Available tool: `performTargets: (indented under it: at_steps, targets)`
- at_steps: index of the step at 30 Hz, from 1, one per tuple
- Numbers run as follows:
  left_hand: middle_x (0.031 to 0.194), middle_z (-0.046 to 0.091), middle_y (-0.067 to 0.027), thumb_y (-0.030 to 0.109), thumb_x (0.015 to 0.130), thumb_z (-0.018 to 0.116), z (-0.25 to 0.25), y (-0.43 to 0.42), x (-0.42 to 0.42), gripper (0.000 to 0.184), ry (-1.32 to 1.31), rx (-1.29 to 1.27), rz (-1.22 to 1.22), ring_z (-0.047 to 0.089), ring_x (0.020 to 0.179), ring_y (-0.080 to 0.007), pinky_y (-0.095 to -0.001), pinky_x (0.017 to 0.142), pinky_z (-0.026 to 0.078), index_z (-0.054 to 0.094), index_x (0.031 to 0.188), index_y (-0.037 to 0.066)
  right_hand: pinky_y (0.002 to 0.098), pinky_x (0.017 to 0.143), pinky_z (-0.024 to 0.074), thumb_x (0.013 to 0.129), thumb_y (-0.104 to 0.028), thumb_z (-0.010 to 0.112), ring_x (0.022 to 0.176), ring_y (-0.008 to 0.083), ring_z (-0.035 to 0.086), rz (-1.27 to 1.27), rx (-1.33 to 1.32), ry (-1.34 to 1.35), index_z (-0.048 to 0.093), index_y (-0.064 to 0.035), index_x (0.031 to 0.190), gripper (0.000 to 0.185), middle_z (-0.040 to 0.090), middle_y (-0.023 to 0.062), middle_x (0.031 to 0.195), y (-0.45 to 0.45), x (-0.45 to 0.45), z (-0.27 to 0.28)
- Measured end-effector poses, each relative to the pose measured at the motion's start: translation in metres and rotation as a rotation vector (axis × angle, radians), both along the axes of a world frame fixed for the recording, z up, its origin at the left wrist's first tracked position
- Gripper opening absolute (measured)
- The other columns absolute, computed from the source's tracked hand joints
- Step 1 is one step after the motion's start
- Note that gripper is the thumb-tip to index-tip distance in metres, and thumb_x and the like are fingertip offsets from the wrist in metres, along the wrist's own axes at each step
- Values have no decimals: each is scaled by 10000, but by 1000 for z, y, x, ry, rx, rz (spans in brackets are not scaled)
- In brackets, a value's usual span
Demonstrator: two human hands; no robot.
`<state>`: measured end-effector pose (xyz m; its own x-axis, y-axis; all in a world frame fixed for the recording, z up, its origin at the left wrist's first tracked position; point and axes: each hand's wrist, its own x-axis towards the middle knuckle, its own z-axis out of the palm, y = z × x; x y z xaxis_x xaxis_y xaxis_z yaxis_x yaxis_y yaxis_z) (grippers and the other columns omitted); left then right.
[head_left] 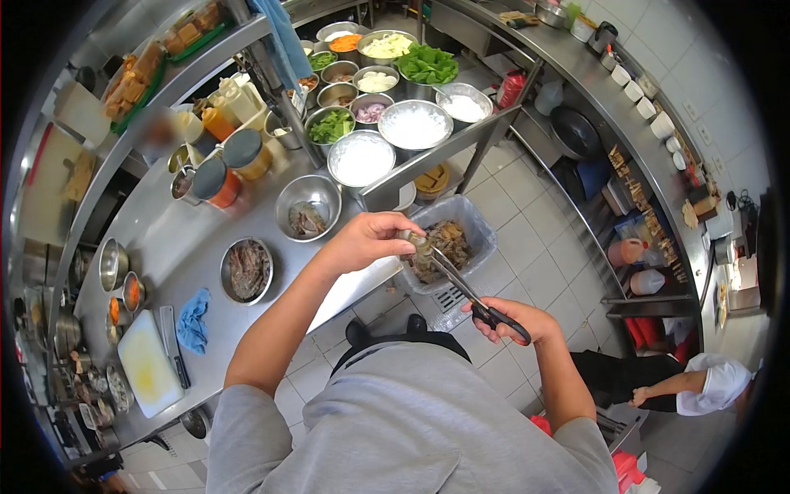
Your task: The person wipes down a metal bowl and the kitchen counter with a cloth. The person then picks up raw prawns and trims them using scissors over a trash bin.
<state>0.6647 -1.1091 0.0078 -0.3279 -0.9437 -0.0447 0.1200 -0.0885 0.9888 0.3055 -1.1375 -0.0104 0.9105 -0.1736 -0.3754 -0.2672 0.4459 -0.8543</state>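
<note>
Largely hidden by fingertips, a greyish shrimp point(418, 244) is pinched in a person's left hand point(374, 240) above a bin point(484, 239) of brown scraps; the right hand point(517, 319) grips scissors point(462, 288), blade tips hard to make out. On the left surface point(164, 267), near and far bowls point(326, 194) hold more shrimp.

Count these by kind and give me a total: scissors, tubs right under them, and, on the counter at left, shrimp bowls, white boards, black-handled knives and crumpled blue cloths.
Scissors: 1
Tub: 1
Shrimp bowls: 2
Board: 1
Knife: 1
Cloth: 1
Total: 7
</note>
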Motion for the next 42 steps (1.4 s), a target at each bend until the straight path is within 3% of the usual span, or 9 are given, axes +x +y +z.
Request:
performTargets:
  at_steps: [11, 16, 19, 23, 31, 35, 37, 42]
  targets:
    - [979, 654, -36, 102, 906, 717, 5, 2, -3, 264, -204, -55, -16, 633, 882, -105, -253, 778, 515, 696, 1154, 15, 230, 610, 420, 761, -59, 629, 727, 92, 472, -97, 135, -43, 462, -26, 1403, 664, 476, -7, 879, 9, 8, -13]
    - [921, 663, -52, 140, 889, 739, 7, 0, -3, 269, -363, -322, -63, 624, 850, -127, -274, 757, 509, 717, 1142, 51, 219, 599, 405, 818, -239, 762, 710, 78, 465, -79, 116, -35, 471, -33, 1396, 679, 483, -18, 882, 6, 7, -12]
    - [928, 672, -55, 137, 884, 743, 13, 0, -2, 261, -381, -252, -96, 627, 864, -140, -281, 772, 509, 724, 1131, 55, 210, 573, 394, 817, -294, 794, 679, 68, 458, -65, 90, -8, 481, -43, 1389, 699, 487, -24, 882, 5, 6, -10]
    - [927, 678, -54, 130, 873, 752, 8, -2, -2, 263, -355, -281, -82, 629, 856, -149, -292, 774, 506, 726, 1124, 53, 196, 522, 373, 820, -267, 791, 632, 60, 454, -67, 113, 9, 487, -51, 1385, 677, 494, -23, 880, 7, 7, -9]
    - [915, 685, -65, 130, 859, 766, 8, -4, -2, 269, -355, -348, -98, 617, 830, -155, -301, 744, 490, 731, 1118, 63, 198, 450, 365, 784, -88, 731, 507, 57, 445, -92, 19, 142, 555, -54, 1339, 584, 498, -34, 778, 5, 4, -7]
    - [934, 689, -58, 112, 866, 757, 11, 0, -3, 263, -413, -279, -68, 633, 846, -145, -294, 760, 501, 726, 1119, 50, 218, 506, 403, 790, -84, 732, 578, 73, 472, -36, -6, 192, 522, -63, 1373, 620, 499, -31, 809, -1, 2, -6]
    - [956, 690, -49, 90, 875, 744, 4, 0, -3, 254, -69, 30, -21, 651, 870, -135, -284, 787, 514, 718, 1120, 28, 243, 591, 436, 793, -99, 742, 677, 89, 489, -2, -98, 8, 472, -73, 1418, 681, 491, -26, 846, -2, 1, -14]
    - [974, 691, -46, 80, 881, 735, 10, -1, 1, 242, -163, -55, -43, 660, 886, -134, -283, 801, 521, 715, 1114, 16, 251, 643, 442, 809, -161, 746, 737, 99, 484, 40, -67, 29, 433, -80, 1449, 718, 478, -21, 873, -3, 2, -7]
